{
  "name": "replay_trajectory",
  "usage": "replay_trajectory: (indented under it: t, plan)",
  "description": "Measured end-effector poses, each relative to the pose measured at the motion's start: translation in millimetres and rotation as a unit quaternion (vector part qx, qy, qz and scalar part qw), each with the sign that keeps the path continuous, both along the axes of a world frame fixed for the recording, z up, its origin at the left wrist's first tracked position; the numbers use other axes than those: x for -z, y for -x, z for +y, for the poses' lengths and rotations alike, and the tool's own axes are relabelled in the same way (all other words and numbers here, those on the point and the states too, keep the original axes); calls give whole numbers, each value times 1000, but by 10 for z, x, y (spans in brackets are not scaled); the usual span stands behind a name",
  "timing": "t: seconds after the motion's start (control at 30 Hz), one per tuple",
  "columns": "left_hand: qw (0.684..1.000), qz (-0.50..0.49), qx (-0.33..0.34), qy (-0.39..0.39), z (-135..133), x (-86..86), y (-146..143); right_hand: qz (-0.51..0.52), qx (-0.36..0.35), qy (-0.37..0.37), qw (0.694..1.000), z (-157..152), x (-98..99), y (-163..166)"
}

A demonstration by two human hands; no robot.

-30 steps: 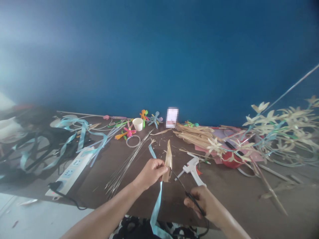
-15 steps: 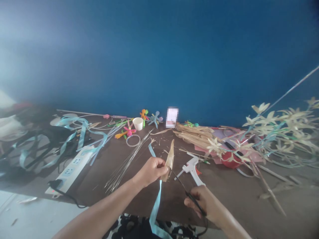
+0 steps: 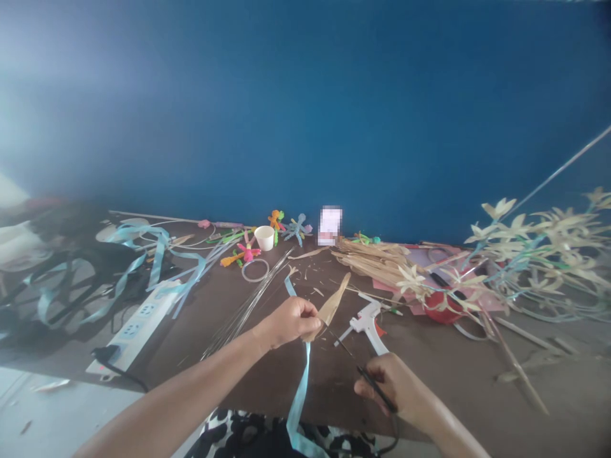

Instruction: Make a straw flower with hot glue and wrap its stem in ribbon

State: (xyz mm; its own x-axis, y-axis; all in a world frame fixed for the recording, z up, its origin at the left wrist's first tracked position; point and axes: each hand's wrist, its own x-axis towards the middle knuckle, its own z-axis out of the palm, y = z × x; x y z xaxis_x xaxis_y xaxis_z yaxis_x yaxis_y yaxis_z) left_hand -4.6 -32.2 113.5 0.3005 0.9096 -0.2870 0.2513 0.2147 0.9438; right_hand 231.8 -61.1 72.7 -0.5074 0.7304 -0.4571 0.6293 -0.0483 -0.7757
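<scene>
My left hand (image 3: 293,323) pinches a tan strip of dried husk (image 3: 334,302) between thumb and fingers, its pointed end slanting up to the right. A light blue ribbon (image 3: 298,394) hangs below that hand toward my lap, and a short blue length shows above it. Closed around the dark handle of what looks like a corded soldering iron (image 3: 370,380) is my right hand (image 3: 389,385). The iron's thin shaft points up-left at the husk's lower edge; whether its tip touches is unclear. A white glue gun (image 3: 367,321) lies just beyond my right hand.
Thin metal wires (image 3: 252,299) and a power strip (image 3: 136,324) lie left. A white cup (image 3: 264,237) stands near colourful small figures at the back. Behind the glue gun is a husk pile (image 3: 377,257); pale husk flowers (image 3: 520,229) spread at the right, near red tape (image 3: 442,305).
The husk strip has swung over, its tip now leaning further right. Some lower loose edge no longer shows under the iron. Both hands have shifted only slightly.
</scene>
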Motion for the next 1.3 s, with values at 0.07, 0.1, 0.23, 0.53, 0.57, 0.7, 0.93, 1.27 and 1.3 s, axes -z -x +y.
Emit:
replay_trajectory:
  t: [0.07, 0.1, 0.23, 0.53, 0.57, 0.7, 0.93, 1.27, 1.3]
  plan:
    - [1000, -13, 0, 14, 11, -28, 9, 10, -3, 3, 1000, 12, -12, 12]
    - [1000, -18, -3, 18, 16, -37, 15, 15, -3, 2, 1000, 18, -22, 18]
    - [999, -36, -28, 26, 25, -24, 35, 22, -2, -12, 1000, 32, -51, 47]
    - [970, -174, -138, 93, -59, 178, 6, 13, 8, -25, 1000, 33, 4, 97]
    - [965, -187, -153, 102, -68, 185, 1, 13, 10, -25, 1000, 34, 4, 104]
    - [945, -221, -205, 125, -90, 174, -6, 21, 19, -38, 999, 29, 19, 140]
    - [949, -201, -218, 106, -90, 169, 20, 30, 21, -29, 999, 17, 16, 195]
    - [980, -114, -142, 78, -49, 97, 84, 33, 0, -3, 999, 20, 1, 168]
    - [982, -110, -131, 79, -43, 88, 89, 38, 0, 1, 999, 15, 11, 166]
